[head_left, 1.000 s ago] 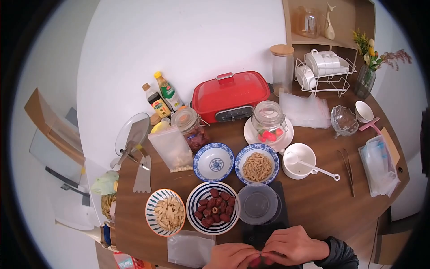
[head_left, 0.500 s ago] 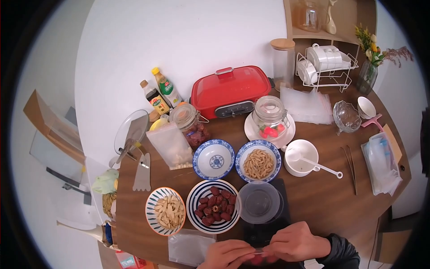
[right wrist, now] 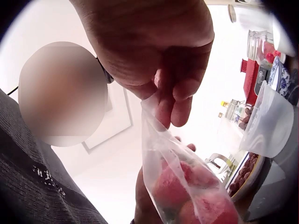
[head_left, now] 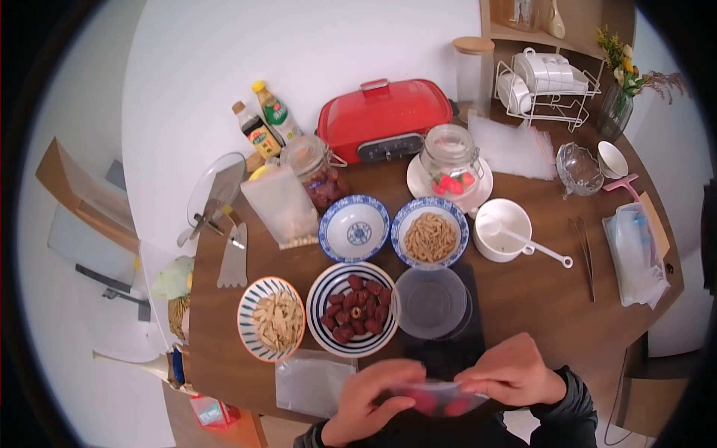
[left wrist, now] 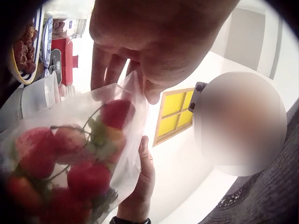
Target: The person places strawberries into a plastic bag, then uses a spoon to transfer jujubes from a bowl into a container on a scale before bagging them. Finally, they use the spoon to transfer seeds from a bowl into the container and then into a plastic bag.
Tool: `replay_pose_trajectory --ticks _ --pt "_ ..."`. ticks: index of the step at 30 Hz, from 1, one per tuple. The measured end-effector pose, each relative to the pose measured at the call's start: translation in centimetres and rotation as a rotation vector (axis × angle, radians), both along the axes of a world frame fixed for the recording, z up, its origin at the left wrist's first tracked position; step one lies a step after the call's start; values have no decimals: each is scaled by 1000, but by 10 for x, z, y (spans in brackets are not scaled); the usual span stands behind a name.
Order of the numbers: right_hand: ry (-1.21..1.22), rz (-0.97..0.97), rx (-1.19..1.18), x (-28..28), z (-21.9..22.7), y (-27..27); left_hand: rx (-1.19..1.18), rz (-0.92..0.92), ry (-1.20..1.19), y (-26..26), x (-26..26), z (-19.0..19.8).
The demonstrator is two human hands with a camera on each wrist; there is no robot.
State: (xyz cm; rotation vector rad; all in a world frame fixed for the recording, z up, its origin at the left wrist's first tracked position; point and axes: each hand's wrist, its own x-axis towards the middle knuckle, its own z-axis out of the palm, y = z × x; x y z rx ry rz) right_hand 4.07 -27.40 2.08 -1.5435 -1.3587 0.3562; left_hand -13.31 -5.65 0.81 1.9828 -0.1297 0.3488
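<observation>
Brown table [head_left: 530,321], two sauce bottles [head_left: 276,113] between ten and eleven o'clock, labels illegible. At six, one clear bag [head_left: 441,401] of at least five red fruits [left wrist: 88,179]; its visible length runs nine to three. Right hand [head_left: 515,373] pinches the three-o'clock end; left hand [head_left: 373,399], thumb and fingers parted, cannot tell if pinching.

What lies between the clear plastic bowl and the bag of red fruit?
In the head view, part of a flat black device shows between bowl and bag.

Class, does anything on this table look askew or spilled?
No spill shows. The clear tub looks slightly askew: it sits off-centre on the black scale, its rim seeming to reach past the left edge.
</observation>
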Motion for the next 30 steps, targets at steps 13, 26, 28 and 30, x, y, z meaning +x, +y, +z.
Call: replay_pose_trajectory --ticks 13,26,28,30 --pt "894 -88 148 -24 -6 13 -729 163 230 -14 0 -11" --pt "755 -39 -187 -28 -21 12 -911 153 346 -17 8 -2" --pt "738 -29 -191 -28 -21 13 -872 176 310 -20 8 -8" --pt "740 -68 -169 -29 -25 14 -848 181 300 -21 8 -14"
